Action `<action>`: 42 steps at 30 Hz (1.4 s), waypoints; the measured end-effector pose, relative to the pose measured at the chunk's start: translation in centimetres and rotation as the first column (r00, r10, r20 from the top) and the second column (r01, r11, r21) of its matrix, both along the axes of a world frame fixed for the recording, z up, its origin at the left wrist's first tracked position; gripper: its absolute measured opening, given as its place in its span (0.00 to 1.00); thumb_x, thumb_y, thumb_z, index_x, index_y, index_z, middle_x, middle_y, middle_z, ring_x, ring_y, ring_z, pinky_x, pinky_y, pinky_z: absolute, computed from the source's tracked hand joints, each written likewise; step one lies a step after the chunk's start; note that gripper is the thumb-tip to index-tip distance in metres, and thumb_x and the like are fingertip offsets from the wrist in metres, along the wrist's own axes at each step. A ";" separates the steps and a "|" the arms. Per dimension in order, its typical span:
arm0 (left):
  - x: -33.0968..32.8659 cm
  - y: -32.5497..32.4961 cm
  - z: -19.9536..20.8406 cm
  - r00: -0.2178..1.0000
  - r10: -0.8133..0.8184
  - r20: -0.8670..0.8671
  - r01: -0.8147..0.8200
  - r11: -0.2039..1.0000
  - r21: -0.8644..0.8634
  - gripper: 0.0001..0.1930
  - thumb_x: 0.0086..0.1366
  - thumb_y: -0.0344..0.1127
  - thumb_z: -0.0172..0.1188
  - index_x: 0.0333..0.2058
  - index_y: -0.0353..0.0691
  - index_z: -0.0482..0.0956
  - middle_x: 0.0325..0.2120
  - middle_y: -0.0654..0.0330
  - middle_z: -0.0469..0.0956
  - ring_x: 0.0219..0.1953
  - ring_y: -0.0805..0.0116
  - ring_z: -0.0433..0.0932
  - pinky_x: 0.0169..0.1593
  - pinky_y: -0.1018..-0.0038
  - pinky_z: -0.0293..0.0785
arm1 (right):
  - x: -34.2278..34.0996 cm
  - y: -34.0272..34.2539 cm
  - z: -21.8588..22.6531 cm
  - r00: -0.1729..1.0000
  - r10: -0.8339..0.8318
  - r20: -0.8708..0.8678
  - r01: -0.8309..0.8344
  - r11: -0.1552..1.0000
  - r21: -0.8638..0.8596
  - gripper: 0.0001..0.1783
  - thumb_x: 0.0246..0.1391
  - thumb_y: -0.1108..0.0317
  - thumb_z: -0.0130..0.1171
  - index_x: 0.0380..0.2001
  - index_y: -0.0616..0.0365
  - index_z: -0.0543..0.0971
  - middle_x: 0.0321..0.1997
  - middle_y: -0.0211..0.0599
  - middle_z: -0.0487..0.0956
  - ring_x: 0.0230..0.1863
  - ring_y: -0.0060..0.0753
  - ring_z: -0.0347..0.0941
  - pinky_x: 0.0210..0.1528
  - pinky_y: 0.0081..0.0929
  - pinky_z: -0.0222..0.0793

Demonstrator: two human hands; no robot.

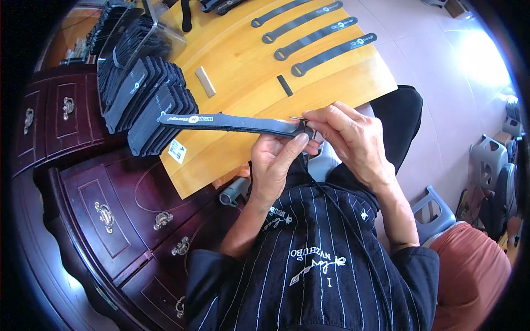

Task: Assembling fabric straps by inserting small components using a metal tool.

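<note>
My left hand (273,165) grips a dark grey strap (232,123) near its right end, thumb on top and fingers beneath. The strap stretches leftward above the table, its far end over the stacked straps. At the near end, my right hand (353,138) is closed in a pinch on a thin metal piece (298,118), which shows only in part between the fingers. It seems to touch the strap end; whether it passes through is hidden by my fingertips.
Several similar straps (326,49) lie side by side on the yellow wooden table (237,71). Stacks of folded dark straps (163,105) stand at its left, by a clear holder (146,47). A short black strip (284,85) and a beige strip (205,81) rest between. Dark red drawers (99,209) flank the table.
</note>
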State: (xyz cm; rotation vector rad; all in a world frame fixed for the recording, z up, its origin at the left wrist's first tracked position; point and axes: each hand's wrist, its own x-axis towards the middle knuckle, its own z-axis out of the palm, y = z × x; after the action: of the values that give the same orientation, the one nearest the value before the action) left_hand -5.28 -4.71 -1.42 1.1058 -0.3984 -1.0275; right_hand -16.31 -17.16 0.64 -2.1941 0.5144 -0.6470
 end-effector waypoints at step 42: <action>-1.2 3.9 2.3 0.852 -0.510 -0.119 0.518 0.789 0.331 0.22 0.71 0.49 0.43 0.24 0.39 0.67 0.14 0.68 0.62 0.15 0.84 0.58 0.19 0.84 0.53 | -5.7 -14.1 -4.1 0.515 -0.847 0.131 0.615 0.471 0.632 0.11 0.53 0.58 0.64 0.34 0.53 0.82 0.20 0.15 0.67 0.16 0.06 0.51 0.17 0.12 0.42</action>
State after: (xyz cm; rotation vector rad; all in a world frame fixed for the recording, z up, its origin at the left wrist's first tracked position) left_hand -6.46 -0.84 0.86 1.3393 -0.5282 -1.6465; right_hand -21.96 -31.25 -3.45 -1.1392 1.2917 -1.2620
